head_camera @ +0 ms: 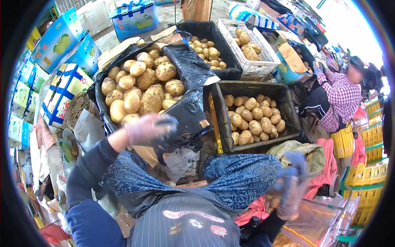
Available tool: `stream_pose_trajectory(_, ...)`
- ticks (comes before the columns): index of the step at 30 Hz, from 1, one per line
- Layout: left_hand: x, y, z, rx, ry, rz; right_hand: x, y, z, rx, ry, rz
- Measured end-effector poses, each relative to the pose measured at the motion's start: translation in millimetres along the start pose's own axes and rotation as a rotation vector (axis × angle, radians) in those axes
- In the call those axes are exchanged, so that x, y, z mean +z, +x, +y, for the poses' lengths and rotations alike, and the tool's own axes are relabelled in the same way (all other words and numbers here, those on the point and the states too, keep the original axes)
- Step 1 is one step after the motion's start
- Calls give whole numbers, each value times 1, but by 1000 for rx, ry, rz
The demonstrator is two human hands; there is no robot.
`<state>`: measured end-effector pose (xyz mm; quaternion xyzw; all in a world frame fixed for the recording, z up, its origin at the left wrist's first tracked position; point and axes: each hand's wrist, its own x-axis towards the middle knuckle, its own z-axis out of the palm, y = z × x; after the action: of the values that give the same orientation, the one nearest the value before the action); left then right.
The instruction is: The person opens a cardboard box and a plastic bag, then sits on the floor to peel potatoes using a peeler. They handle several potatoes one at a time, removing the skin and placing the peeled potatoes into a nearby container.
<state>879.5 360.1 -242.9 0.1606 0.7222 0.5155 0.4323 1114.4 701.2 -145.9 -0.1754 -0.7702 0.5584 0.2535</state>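
My left hand (149, 128), in a pinkish glove with blue-grey fingertips, is blurred over the near edge of a box lined with black plastic (191, 103). Potatoes (146, 78) fill that box, large ones among them. Whether the hand holds anything does not show. My right hand (291, 185), gloved and also blurred, is at the right beside my patterned blue trousers, near a green cloth sack (318, 151); its grip is unclear. Between the hands, farther forward, a dark lined crate (257, 85) holds smaller potatoes (256, 119).
Another black-lined crate (230, 44) and a white plastic crate (262, 60) hold potatoes ahead. Blue cartons (134, 20) stand at the back and left, near a bucket of soil (78, 108). At right a person (339, 92) in a checked shirt sits near yellow crates (367, 176).
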Motion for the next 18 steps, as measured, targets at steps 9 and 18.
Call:
stream_pose_trajectory(9,-151,133,-45,-195,897,408,143,-24,99,939,656,-662)
stream_pose_trajectory(18,-170,145,-52,-168,751,64,150,-30,116,1218,788,-777)
